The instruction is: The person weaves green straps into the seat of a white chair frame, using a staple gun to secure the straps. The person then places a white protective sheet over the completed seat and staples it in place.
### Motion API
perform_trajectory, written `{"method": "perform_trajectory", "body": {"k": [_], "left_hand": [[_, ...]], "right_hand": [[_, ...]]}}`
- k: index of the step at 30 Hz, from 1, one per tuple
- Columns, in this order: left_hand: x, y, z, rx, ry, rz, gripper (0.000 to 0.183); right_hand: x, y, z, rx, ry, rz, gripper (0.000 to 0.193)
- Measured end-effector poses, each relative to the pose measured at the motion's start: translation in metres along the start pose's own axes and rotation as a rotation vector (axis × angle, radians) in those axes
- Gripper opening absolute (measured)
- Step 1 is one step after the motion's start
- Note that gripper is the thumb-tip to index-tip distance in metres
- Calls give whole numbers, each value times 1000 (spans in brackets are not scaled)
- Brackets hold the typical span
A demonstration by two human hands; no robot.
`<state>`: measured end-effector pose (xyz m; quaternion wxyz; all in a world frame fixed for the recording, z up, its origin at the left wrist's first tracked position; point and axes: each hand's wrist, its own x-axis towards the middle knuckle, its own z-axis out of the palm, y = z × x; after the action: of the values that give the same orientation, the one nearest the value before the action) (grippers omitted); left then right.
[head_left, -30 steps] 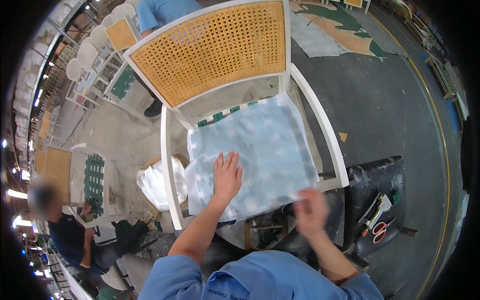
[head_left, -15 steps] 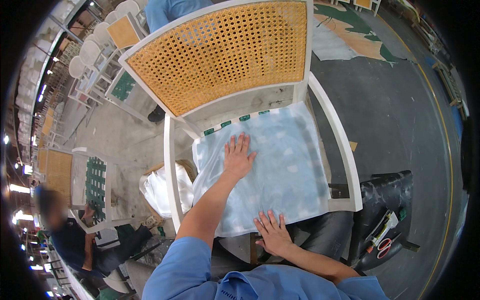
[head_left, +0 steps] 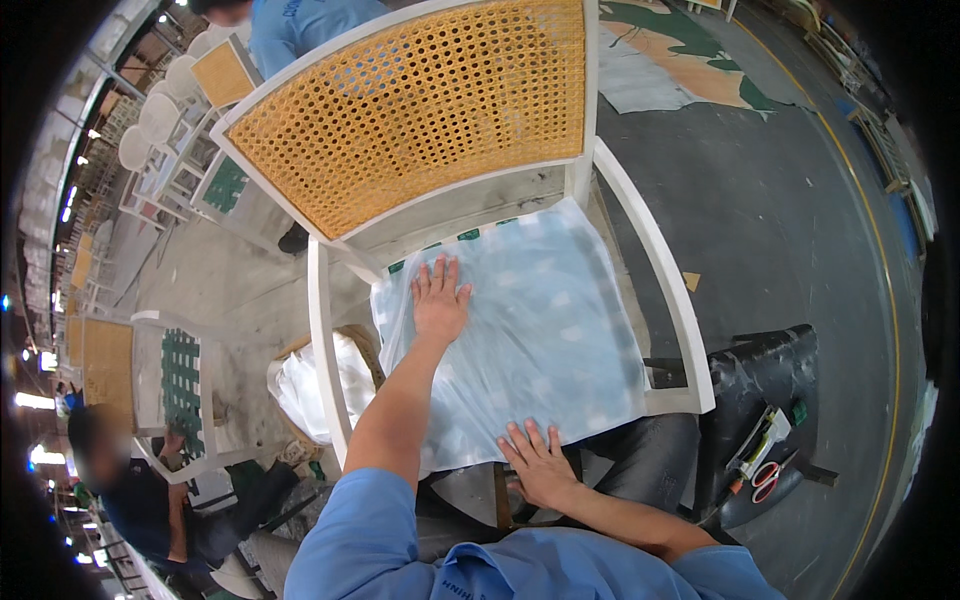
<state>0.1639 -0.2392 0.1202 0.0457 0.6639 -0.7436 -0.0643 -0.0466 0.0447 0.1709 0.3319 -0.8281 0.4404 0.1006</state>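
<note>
A white armchair frame (head_left: pixel 650 235) with a woven cane back (head_left: pixel 420 110) stands in front of me. Thin bluish-white sheet material (head_left: pixel 540 320) covers its seat, and green webbing (head_left: pixel 468 236) shows along the seat's back edge. My left hand (head_left: pixel 438 305) lies flat on the sheet toward the back left, fingers stretched out. At the front edge of the seat my right hand (head_left: pixel 538 465) rests with fingers spread, its fingertips touching the sheet. Neither hand grips anything.
Red-handled scissors (head_left: pixel 765 482) and a bladed hand tool (head_left: pixel 768 437) lie on a black padded surface (head_left: pixel 745 370) at my right. White material fills a round basket (head_left: pixel 272 375) on the left. A seated co-worker (head_left: pixel 135 490) handles another chair (head_left: pixel 183 395); another person (head_left: pixel 300 30) is beyond the cane back.
My left hand has slid left and slightly back over the sheet. The right hand stays at the front edge. The whole view has shifted a little.
</note>
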Motion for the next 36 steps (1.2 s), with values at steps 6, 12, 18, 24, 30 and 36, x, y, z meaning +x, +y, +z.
{"method": "perform_trajectory", "body": {"k": [6,12,18,24,30,36], "left_hand": [[-11,-2,-20,-43,47,-43,64],[-106,49,-25,-341,154,13,59],[-263,64,-17,-394,17,-70,57],[-307,65,-27,-218,-180,-4,64],[-307,65,-30,-173,-203,101,74],[-330,37,-32,-406,-44,-1,76]], "right_hand": [[-4,-3,2,-14,63,-23,93],[-13,2,4,-72,105,-6,98],[-8,-3,12,-180,138,-7,97],[-19,-8,5,-86,219,3,92],[-65,0,-6,134,550,39,68],[-182,44,-26,620,1063,427,31]]}}
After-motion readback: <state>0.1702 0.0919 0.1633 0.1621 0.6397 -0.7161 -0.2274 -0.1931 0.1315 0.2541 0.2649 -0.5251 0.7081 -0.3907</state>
